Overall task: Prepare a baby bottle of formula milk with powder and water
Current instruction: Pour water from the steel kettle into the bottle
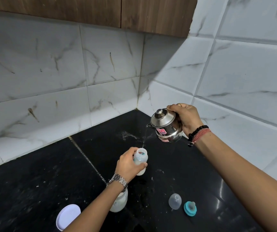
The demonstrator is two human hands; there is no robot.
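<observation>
Left hand [128, 163] grips open bottle [140, 160] standing on black surface [34, 181]. Right hand [185, 118] holds tilted steel pot [165, 126] above, thin stream falling into bottle. Under left forearm: powder jar [120, 202], white lid [68, 216] near front edge. Right: clear cap [175, 201], teal nipple ring [190, 208]. Tiled wall corner [139, 72] behind.

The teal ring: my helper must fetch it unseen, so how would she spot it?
On the black countertop, look near the front edge, under the right forearm. The teal ring with its nipple lies beside a clear dome cap; it is the only coloured piece there.
</observation>
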